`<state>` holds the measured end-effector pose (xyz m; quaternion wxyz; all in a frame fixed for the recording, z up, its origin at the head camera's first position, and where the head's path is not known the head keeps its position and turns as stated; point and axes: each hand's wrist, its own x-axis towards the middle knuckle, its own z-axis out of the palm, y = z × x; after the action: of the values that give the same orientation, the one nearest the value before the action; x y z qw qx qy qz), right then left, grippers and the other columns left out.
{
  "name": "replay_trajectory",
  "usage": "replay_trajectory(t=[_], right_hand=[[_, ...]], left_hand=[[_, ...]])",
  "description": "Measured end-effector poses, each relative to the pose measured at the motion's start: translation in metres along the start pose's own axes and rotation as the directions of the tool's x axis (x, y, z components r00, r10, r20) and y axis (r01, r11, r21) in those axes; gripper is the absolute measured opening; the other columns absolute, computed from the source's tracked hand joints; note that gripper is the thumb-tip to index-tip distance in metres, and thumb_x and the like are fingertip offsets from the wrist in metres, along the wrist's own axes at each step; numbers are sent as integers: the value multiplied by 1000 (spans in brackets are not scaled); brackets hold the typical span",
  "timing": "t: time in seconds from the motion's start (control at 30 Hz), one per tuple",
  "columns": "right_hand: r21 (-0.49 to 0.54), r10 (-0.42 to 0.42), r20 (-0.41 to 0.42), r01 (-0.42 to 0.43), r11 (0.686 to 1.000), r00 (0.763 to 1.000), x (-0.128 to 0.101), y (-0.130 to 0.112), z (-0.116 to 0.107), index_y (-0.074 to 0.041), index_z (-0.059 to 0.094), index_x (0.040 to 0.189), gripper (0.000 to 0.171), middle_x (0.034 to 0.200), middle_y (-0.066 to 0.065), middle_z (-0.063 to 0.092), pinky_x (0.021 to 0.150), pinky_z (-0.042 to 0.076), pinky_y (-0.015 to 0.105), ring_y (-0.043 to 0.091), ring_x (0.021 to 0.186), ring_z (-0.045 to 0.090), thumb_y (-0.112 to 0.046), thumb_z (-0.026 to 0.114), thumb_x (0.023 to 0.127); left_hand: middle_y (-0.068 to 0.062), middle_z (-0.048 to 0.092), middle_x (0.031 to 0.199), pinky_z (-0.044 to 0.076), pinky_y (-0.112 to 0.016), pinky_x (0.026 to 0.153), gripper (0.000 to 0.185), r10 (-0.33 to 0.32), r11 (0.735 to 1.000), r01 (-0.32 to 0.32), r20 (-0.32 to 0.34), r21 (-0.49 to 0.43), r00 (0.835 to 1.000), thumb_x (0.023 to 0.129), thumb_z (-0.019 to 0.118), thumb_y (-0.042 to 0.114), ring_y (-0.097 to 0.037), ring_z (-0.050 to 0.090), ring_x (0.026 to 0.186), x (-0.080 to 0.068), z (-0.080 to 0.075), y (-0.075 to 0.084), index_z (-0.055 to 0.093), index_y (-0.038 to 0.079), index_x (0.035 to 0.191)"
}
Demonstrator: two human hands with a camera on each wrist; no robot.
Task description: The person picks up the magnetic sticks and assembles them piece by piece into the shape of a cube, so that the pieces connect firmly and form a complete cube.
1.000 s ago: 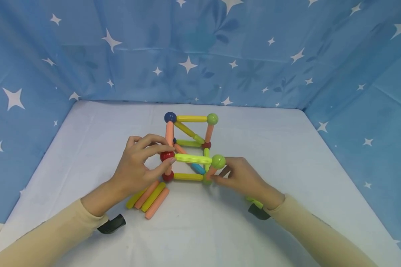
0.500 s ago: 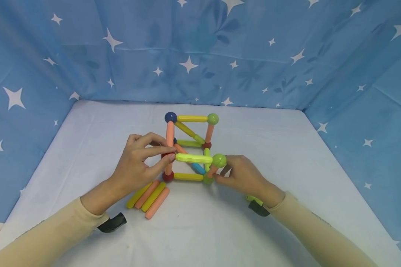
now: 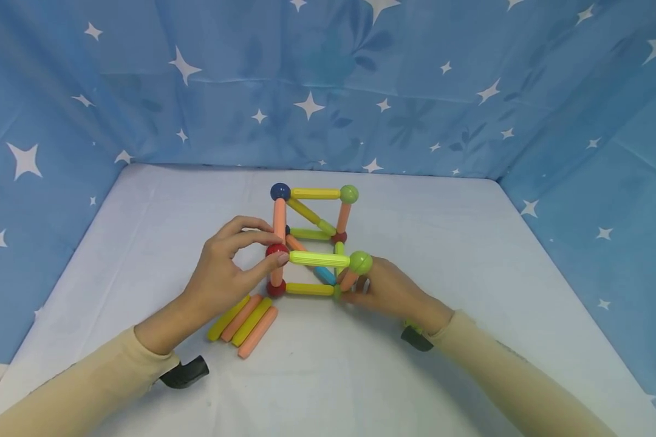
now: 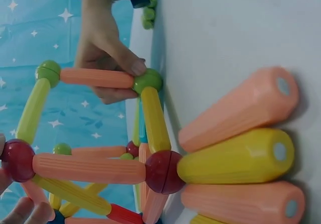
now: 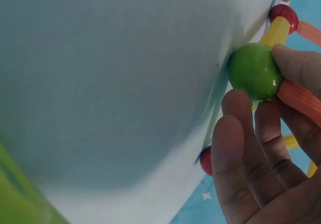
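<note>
A frame of magnetic sticks and balls stands on the table. My left hand (image 3: 224, 261) pinches the red ball (image 3: 276, 253) at its upper front left corner. From there a lime stick (image 3: 319, 260) runs to the upper green ball (image 3: 361, 263). At the lower front right corner, my right hand (image 3: 393, 291) grips the lower green ball (image 5: 256, 72) with the thumb, beside the upright orange stick (image 4: 98, 77). A yellow stick (image 3: 308, 289) joins that ball to the lower red ball (image 4: 164, 172). Behind rise a blue ball (image 3: 280, 192) and another green ball (image 3: 349, 194).
Several loose sticks, among them an orange stick (image 3: 258, 332) and a yellow stick (image 3: 251, 321), lie side by side at the frame's front left. Green pieces (image 4: 149, 15) lie under the right wrist. A starry blue curtain (image 3: 328, 85) encloses the white table (image 3: 470, 230).
My right hand has shifted slightly left and its fingers have moved in around the lower front right corner. My left hand stays at the red ball, its fingers slightly readjusted.
</note>
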<state>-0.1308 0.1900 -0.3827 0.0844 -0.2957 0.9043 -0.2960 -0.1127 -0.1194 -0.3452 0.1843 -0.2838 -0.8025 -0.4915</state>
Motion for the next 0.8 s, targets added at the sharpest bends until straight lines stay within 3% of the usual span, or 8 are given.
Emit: replay_trajectory(t=[0.17,0.33,0.53,0.67,0.8], right_hand=[[-77,17,-26,-19,997,1000,-4,2,-6,-27,74,93,16,97,-18,68,69,53,28,10,81,62,-21,86,83],[-114,55,-43,-59,992,998,-13,6,-12,-27,75,95,17,94,-18,67,69,51,30,13,80,61,-22,86,83],[-114,100,-39,-104,988,994,-20,9,-15,-29,75,99,20,95,-15,66,65,50,30,16,78,59,-23,86,83],[-123,136,-13,-137,983,991,-23,9,-19,-33,73,100,20,97,-16,67,69,52,30,13,82,62,-27,84,85],[-142,182,27,-176,974,983,-30,12,-29,-32,71,107,22,97,-13,67,71,53,31,11,86,63,-26,80,88]], left_hand=[[0,60,131,47,-45,97,27,-76,996,78,33,-42,997,85,85,21,-16,52,126,5,5,4,79,14,110],[-1,60,130,48,-41,98,26,-64,996,68,60,-65,996,85,85,22,-16,51,127,10,14,9,79,15,109],[-1,64,123,41,-47,97,23,71,997,-71,30,-10,997,83,86,20,-16,58,118,12,24,8,81,19,106],[1,67,111,40,-48,89,20,184,983,-184,-7,30,983,84,85,16,-17,61,107,13,27,4,82,17,103],[2,67,106,39,-47,85,19,234,972,-234,-16,36,972,84,83,12,-17,62,100,14,27,2,82,12,103]])
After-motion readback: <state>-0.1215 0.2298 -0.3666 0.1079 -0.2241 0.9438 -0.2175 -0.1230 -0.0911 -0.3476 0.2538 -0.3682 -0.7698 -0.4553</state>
